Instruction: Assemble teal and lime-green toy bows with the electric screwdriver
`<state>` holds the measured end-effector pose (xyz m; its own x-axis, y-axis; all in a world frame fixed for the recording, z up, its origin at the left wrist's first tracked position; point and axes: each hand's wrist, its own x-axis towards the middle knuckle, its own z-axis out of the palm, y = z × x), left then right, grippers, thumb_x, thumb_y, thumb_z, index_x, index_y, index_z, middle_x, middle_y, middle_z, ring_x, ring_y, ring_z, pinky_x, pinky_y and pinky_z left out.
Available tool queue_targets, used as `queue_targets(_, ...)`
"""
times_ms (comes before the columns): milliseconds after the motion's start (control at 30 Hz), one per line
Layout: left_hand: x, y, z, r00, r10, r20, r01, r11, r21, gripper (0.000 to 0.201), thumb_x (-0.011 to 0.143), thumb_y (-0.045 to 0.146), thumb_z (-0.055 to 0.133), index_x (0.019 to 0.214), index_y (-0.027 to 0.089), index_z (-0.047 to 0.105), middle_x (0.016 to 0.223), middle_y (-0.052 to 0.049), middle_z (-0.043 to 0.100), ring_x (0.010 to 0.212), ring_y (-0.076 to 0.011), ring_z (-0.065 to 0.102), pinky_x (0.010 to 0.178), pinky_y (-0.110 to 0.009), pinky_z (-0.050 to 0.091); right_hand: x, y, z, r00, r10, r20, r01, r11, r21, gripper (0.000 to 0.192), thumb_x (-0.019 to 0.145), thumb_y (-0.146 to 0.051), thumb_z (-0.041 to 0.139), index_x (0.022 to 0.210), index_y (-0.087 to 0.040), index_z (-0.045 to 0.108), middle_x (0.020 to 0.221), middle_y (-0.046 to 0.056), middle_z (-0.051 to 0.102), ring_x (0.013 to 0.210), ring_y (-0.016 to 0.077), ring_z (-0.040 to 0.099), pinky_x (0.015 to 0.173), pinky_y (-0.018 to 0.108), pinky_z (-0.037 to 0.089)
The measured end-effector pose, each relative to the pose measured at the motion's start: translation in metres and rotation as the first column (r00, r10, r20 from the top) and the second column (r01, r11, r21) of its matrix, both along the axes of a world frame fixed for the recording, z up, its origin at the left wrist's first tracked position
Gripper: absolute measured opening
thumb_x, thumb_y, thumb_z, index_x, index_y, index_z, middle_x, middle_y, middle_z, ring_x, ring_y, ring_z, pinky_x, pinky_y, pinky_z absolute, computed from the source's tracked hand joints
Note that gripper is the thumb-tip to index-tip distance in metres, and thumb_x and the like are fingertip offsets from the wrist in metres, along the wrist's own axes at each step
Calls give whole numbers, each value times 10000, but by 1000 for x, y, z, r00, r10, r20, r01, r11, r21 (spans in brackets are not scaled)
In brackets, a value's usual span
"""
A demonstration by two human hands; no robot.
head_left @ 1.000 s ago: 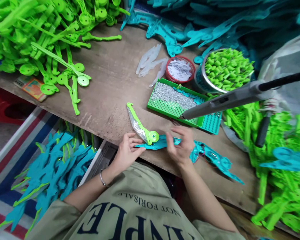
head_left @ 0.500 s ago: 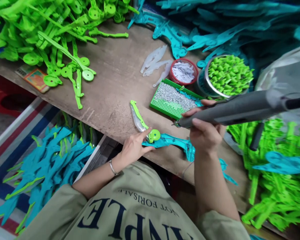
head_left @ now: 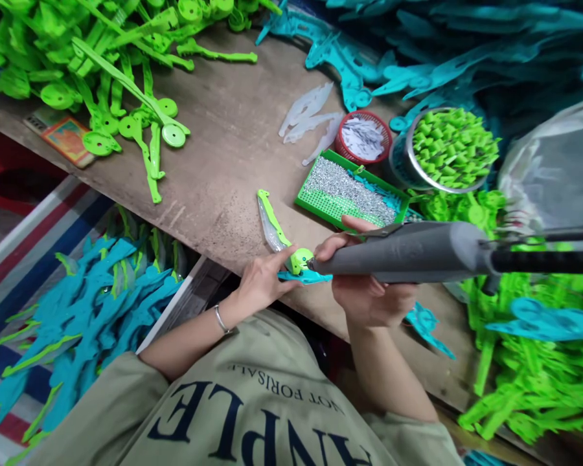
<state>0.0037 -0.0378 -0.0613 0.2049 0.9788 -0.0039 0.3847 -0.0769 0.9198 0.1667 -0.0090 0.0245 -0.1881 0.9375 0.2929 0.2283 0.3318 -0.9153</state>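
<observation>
My left hand (head_left: 261,278) is closed on a plastic assembly at the table edge, thumb and index finger against it. The assembly has a green arm with a round end (head_left: 301,260), a clear strip (head_left: 271,234) beside the arm, and a blue plastic piece (head_left: 307,277) underneath. In my right hand (head_left: 369,294) is a grey electric screwdriver (head_left: 408,252), held level with fingers wrapped round its body. Its tip is at the green round end; whether it touches a screw there I cannot make out. Much of the blue piece is hidden behind my right hand.
A green tray (head_left: 337,207) of small screws stands behind the screwdriver, beside a red basket (head_left: 364,158) of white pieces and a tub (head_left: 411,158) of green parts. Green parts (head_left: 121,71) pile up at left and right. A striped bag (head_left: 34,259) holds finished-looking blue-green pieces.
My right hand has brought the screwdriver left and down, from above the blue piece to the green round end. My left hand keeps its hold on the assembly.
</observation>
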Motion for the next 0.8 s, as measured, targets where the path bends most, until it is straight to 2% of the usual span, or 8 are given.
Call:
queue_targets(133,1,0,0,998,-5,58,4,1000,5,768,691,269,926,1402,287,635,1009,-38,798,810,-222,730,799,-325,585,-1,2,-3,994,-32,-103,40,996,76,885,890,-849,25,1267,-238,544,682,11,452,518,208,481,557,407,457)
queue_targets(233,1,1,-1,998,1,64,-1,1000,-1,768,680,262,936,1390,267,644,979,-35,798,801,-218,729,792,-318,582,-5,3,-5,977,-78,-199,87,995,40,909,829,-936,76,1107,-241,592,615,-7,443,461,194,467,517,396,446)
queue_targets(333,1,1,0,999,-13,48,14,1000,-18,757,694,269,932,1392,241,639,943,-24,794,805,-212,734,799,-316,584,-12,4,-8,955,-87,-282,79,996,-38,973,753,-1008,165,1150,-237,605,566,-18,463,458,200,470,523,396,455)
queue_targets(433,0,1,2,999,-42,7,42,998,-37,753,733,235,904,1424,225,605,947,-12,792,824,-198,742,826,-314,590,-18,5,-14,899,-72,-433,38,996,-86,970,756,-1010,205,1179,-239,616,562,-15,516,468,198,476,520,377,443)
queue_targets(567,0,0,2,997,-56,-46,54,998,-43,746,764,232,875,1447,194,577,970,-26,793,845,-198,751,833,-320,599,-19,5,-24,890,-102,-444,58,992,-112,895,708,-999,427,1153,-250,634,563,-22,542,467,192,490,486,357,426)
queue_targets(633,1,1,0,997,-59,-57,57,998,-34,734,769,240,867,1443,198,580,981,-29,794,842,-197,752,818,-319,603,-17,3,-29,904,-79,-421,33,993,-116,770,725,-898,596,1173,-273,626,607,-33,561,498,183,512,503,344,436)
queue_targets(700,1,1,-2,997,-55,-52,54,998,-24,727,768,238,862,1439,199,585,981,-29,795,830,-192,751,806,-316,605,-13,1,-35,923,-63,-379,15,992,-128,567,798,-685,724,1193,-294,611,662,-40,586,556,175,550,553,334,463)
queue_targets(800,2,1,-4,999,-39,-15,39,999,-21,723,767,241,862,1435,179,594,942,-28,792,793,-183,742,794,-311,602,-9,-2,-42,959,-112,-261,76,987,-145,330,873,-456,736,1126,-279,617,688,-45,599,594,162,581,630,340,515)
